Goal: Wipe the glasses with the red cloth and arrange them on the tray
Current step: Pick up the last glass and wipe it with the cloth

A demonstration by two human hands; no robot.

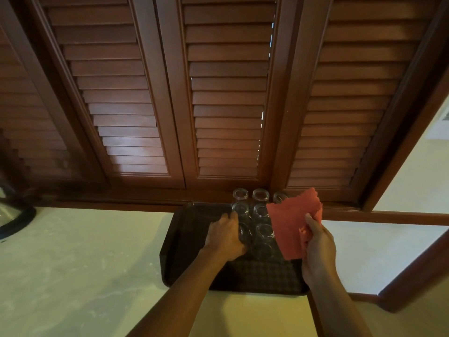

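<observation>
I see the louvred wooden shutters (218, 93) filling the upper 2/3 of the frame, their sill running across just above the middle-lower band. Below them the pale countertop (73, 263) spreads wide and bare across the lower left, with more of it open at lower right up to a wooden frame edge (413, 271). A dark curved object (17, 222) sits at the far left edge; I cannot tell what it is. The dark tray (179, 239) lies at lower centre, its far rim close under the sill, its left half unoccupied. The glasses (263, 229) stand upside down in rows on the tray's right half, reaching back to the sill. My right hand (318, 249) holds the red cloth (289, 227) up over the tray's right side, fingers and thumb pinching its bunched edge. My left hand (226, 237) curls round a near glass (244, 231) in the left row, fingers wrapped on its side.
</observation>
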